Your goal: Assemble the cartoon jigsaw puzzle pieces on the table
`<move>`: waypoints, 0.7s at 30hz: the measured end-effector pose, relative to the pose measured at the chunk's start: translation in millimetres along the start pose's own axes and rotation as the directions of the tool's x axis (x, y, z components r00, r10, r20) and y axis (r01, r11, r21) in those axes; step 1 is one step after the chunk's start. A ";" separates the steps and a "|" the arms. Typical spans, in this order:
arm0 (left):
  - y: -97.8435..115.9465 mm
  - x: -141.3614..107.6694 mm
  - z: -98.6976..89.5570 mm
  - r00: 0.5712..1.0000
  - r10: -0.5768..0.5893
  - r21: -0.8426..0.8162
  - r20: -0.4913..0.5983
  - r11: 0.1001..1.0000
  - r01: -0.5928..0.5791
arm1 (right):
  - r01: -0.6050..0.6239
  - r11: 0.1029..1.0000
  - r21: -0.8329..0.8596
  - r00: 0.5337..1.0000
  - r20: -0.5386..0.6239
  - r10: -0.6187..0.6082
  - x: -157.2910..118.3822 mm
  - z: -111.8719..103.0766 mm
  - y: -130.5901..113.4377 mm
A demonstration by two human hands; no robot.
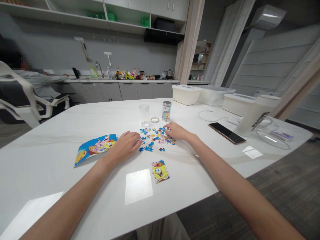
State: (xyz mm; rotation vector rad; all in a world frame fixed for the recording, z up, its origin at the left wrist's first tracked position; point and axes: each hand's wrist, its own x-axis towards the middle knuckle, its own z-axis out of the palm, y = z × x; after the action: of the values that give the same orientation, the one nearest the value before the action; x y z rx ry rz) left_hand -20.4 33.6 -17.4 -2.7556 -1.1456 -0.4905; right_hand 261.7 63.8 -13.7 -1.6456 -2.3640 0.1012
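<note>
Loose jigsaw pieces (149, 147), mostly blue with some yellow and pink, lie scattered on the white table between my hands. At the left edge of this pile rests my left hand (128, 143), fingers loosely spread and nothing visible in them. On the right side, my right hand (177, 130) reaches over the pile with fingers apart, the tips at the pieces. Nearer to me lies a joined jigsaw section (160, 171) showing a yellow cartoon face. A curled picture sheet (93, 149) with blue, pink and yellow figures lies left of my left hand, partly behind it.
Behind the pieces stand a clear jar (144, 115), a lid (154, 120) and a printed jar (166, 111). To the right are a phone (227, 133), a white bottle (257, 116), cables and plastic boxes (186, 95). A person sits at the far left.
</note>
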 end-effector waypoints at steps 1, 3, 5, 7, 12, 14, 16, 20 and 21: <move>0.4 0.2 -0.1 0.999 0.035 -0.011 0.015 0.999 -0.035 | 0.019 1.000 -0.001 1.000 -0.003 -0.019 -0.5 1.2 -0.5; 1.0 0.4 0.3 0.993 0.108 -0.029 0.049 0.994 -0.107 | 0.023 1.000 -0.007 1.000 0.008 -0.023 -1.0 3.6 -0.2; 1.1 0.5 1.4 0.984 0.164 -0.041 0.072 0.986 -0.161 | -0.026 0.999 -0.021 1.000 0.007 0.026 -1.0 5.2 1.6; 0.9 0.6 2.4 0.979 0.191 -0.051 0.077 0.981 -0.187 | -0.066 0.997 -0.028 0.998 -0.020 0.065 -0.5 6.0 3.5; 1.9 1.2 1.0 0.981 0.178 -0.026 0.080 0.984 -0.176 | 0.086 0.996 0.028 0.996 0.033 -0.087 1.0 8.0 4.7; 2.2 1.1 0.2 0.985 0.151 -0.002 0.085 0.988 -0.151 | 0.104 0.994 0.038 0.993 0.043 -0.106 1.7 8.3 5.5; 1.4 0.6 0.2 0.992 0.103 0.024 0.076 0.994 -0.105 | 0.082 0.996 0.040 0.996 0.016 -0.083 2.6 7.5 6.9; -1.4 -1.1 0.9 0.997 0.066 0.054 0.040 0.996 -0.068 | 0.129 0.988 0.087 0.991 -0.056 -0.124 3.4 3.5 5.0; -1.3 -1.3 0.8 0.995 0.087 0.046 0.041 0.995 -0.089 | 0.175 0.978 0.111 0.983 -0.065 -0.169 3.0 2.5 2.4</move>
State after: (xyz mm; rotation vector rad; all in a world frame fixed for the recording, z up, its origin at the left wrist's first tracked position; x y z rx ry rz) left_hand -22.1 33.8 -18.6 -2.7715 -1.0247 -0.3954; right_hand 262.3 67.6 -16.1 -1.3674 -2.3982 0.1555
